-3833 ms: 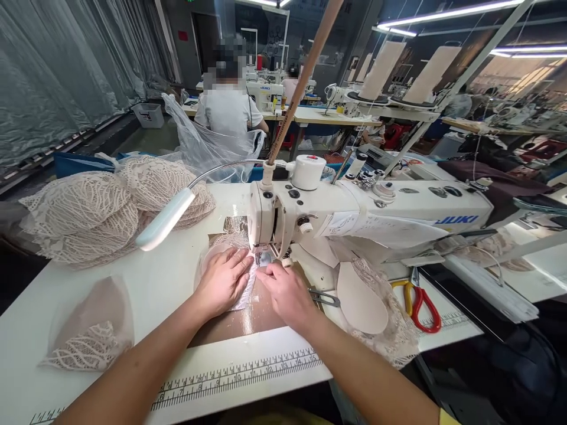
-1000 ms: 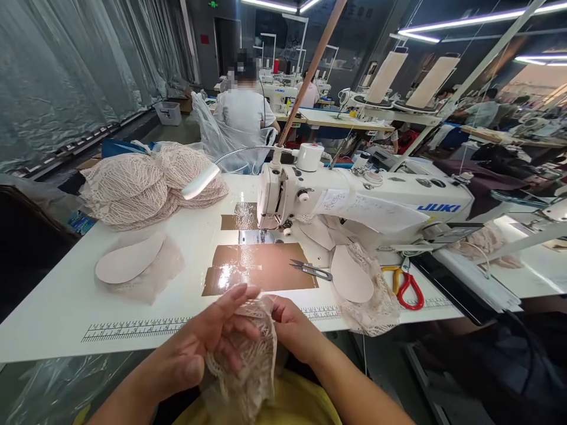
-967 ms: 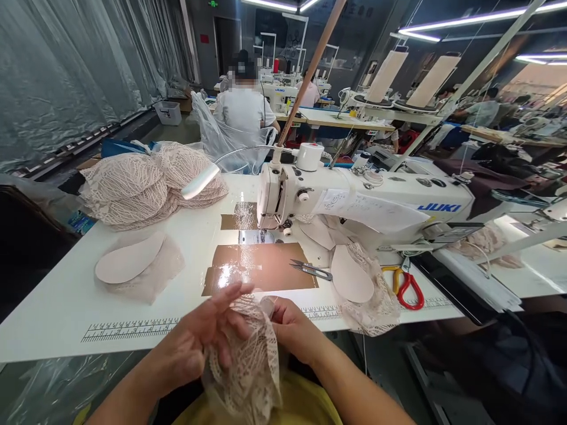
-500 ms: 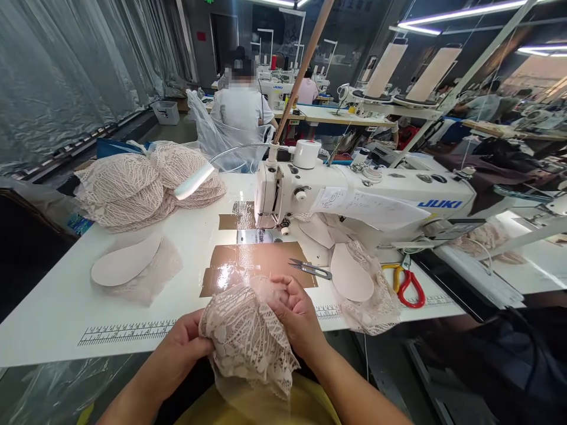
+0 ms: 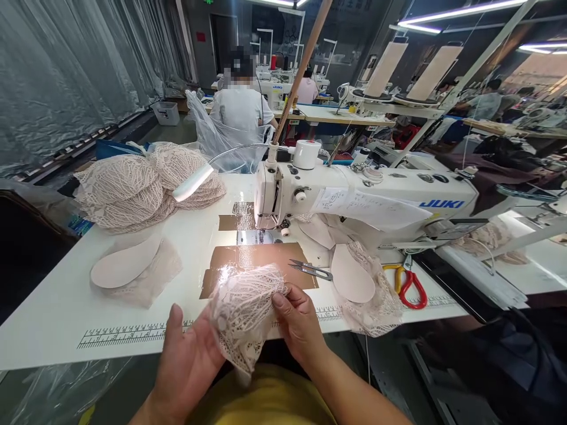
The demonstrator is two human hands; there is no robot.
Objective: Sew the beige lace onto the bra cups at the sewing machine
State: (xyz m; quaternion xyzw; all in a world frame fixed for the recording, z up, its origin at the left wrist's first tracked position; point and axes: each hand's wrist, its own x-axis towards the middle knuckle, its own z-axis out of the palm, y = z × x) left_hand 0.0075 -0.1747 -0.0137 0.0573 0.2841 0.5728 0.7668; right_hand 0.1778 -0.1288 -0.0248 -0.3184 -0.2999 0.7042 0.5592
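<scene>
Right hand [image 5: 303, 324] pinches the edge of a beige lace piece with branching openwork [image 5: 248, 301] between thumb and fingers. Left hand [image 5: 192, 357] palm up, unclenched, thumb raised apart; its fingers partly hidden behind the lace, seemingly propping it, so one side is gripped while the other is cradled. Lace held at the near edge of the white surface [image 5: 53, 333], overlapping a glossy brown sheet [image 5: 261, 254] in view; cannot tell whether they touch. Small dark metal thread snips [image 5: 316, 272] at the sheet's right end, presumably for quick reach. Smooth beige teardrop pad [image 5: 352, 274] just beside them, on loose lace [image 5: 387, 307]; red-and-yellow-handled tool [image 5: 403, 287] farther right. Second beige pad [image 5: 126, 262] on sheer mesh [image 5: 166, 274] at left, perhaps laid together as a set. White stick lamp [image 5: 194, 182] angled left of the white sewing machine [image 5: 376, 180], probably lighting the needle area.
</scene>
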